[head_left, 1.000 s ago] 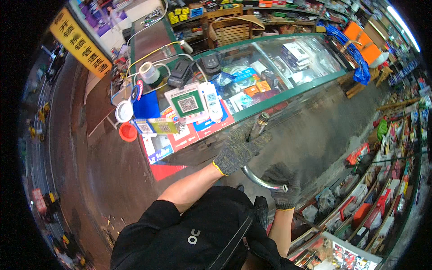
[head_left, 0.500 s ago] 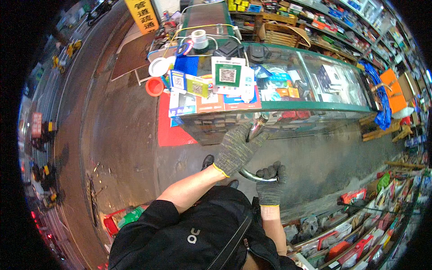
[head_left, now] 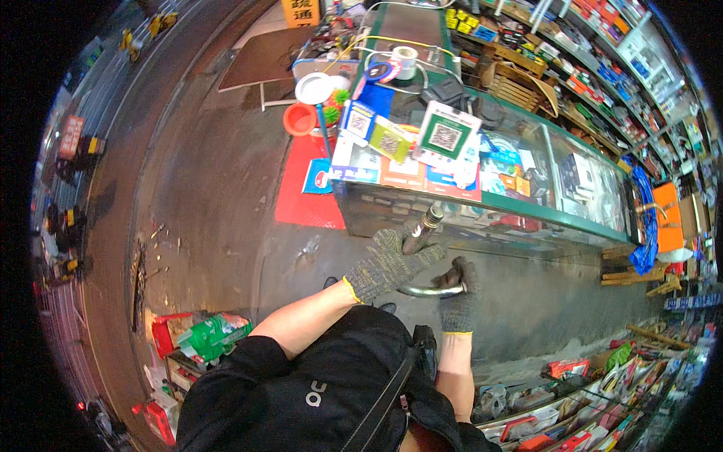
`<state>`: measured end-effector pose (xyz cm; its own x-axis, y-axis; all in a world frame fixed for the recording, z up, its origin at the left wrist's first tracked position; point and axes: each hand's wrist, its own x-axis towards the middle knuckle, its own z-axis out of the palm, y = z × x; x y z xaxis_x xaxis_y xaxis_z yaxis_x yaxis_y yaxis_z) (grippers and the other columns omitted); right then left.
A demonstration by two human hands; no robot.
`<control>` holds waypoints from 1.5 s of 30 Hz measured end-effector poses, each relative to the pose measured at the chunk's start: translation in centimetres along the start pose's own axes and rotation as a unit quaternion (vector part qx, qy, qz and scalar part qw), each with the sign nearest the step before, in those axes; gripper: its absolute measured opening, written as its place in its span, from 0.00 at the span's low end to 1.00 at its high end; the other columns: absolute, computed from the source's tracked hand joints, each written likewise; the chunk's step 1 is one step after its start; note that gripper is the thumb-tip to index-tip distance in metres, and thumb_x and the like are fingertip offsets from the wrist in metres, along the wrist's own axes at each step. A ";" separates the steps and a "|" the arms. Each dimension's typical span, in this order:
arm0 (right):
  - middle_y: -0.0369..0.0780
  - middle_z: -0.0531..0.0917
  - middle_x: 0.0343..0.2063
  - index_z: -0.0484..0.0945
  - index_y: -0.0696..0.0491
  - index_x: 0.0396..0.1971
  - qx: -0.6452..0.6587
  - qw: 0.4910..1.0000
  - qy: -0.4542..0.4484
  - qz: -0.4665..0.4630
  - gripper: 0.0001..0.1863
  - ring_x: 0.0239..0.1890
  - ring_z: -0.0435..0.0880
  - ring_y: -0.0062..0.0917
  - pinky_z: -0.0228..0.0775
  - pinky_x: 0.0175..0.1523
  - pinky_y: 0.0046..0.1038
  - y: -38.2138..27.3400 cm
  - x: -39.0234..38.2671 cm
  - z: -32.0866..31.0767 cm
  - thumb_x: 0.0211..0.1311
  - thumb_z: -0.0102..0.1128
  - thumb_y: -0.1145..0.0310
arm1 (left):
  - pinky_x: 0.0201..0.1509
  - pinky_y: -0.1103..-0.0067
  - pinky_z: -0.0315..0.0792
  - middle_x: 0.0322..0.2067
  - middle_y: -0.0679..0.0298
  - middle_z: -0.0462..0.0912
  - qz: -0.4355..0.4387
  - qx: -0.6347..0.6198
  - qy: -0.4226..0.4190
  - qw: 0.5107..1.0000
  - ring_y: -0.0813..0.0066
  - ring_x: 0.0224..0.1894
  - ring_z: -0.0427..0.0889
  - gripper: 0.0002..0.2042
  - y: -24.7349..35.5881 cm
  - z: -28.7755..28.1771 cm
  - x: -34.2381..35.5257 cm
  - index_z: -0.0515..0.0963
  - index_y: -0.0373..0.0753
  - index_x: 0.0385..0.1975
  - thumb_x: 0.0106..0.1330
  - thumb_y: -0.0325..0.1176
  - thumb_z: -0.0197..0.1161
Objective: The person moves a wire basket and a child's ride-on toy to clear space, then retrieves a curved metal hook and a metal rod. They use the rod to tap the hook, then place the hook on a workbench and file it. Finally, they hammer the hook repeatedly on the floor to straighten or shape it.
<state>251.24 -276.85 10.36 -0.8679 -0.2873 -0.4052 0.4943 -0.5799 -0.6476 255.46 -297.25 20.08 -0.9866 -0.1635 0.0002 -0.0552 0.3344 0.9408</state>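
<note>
The gloved left hand (head_left: 395, 267) is clamping a dark, ring-necked cylinder (head_left: 419, 234), which is tilting up and rightward, while the gloved right hand (head_left: 459, 295) is gripping a curved chrome tube (head_left: 423, 291). The tube's left end is passing out of sight at the left hand, hiding any join. Both items are being held above the floor (head_left: 542, 301), before a green-edged glass counter (head_left: 531, 217) that is carrying a green-and-white code card (head_left: 446, 137).
</note>
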 end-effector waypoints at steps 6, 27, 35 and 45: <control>0.41 0.85 0.46 0.76 0.61 0.57 -0.379 0.866 -0.110 -0.308 0.20 0.46 0.82 0.24 0.75 0.53 0.31 -1.5 -1.8 11.8 0.68 0.61 0.70 | 0.33 0.66 0.73 0.26 0.52 0.83 0.100 0.061 0.139 0.983 0.60 0.27 0.82 0.17 -3.7 -5.0 -2.4 0.83 0.38 0.36 0.59 0.46 0.75; 0.41 0.87 0.39 0.84 0.61 0.41 -0.396 0.823 -0.348 -0.213 0.14 0.42 0.83 0.28 0.74 0.50 0.32 12.6 -3.1 28.6 0.60 0.66 0.67 | 0.35 0.61 0.76 0.33 0.56 0.85 0.036 0.154 0.191 0.969 0.49 0.33 0.84 0.16 -8.4 -21.4 -10.9 0.84 0.43 0.38 0.53 0.45 0.74; 0.44 0.88 0.40 0.85 0.61 0.40 -0.395 0.748 -0.475 -0.242 0.20 0.45 0.85 0.35 0.74 0.54 0.37 11.6 -3.4 29.9 0.55 0.69 0.60 | 0.44 0.63 0.77 0.39 0.51 0.85 0.060 0.062 0.109 0.990 0.51 0.42 0.84 0.21 -8.5 -22.3 -12.5 0.82 0.43 0.47 0.55 0.43 0.72; 0.43 0.85 0.43 0.85 0.61 0.42 -0.458 0.740 -0.440 -0.222 0.18 0.44 0.82 0.30 0.74 0.52 0.32 10.0 -2.6 28.6 0.51 0.70 0.69 | 0.43 0.63 0.78 0.37 0.54 0.85 -0.047 0.230 0.236 0.943 0.51 0.43 0.85 0.13 -7.9 -19.9 -13.7 0.83 0.43 0.37 0.55 0.40 0.70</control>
<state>257.05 -303.66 23.38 -0.4518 -0.8422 0.2941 -0.3723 -0.1217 -0.9201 272.44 -316.13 19.41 -0.8013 -0.5715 0.1769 -0.3070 0.6466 0.6983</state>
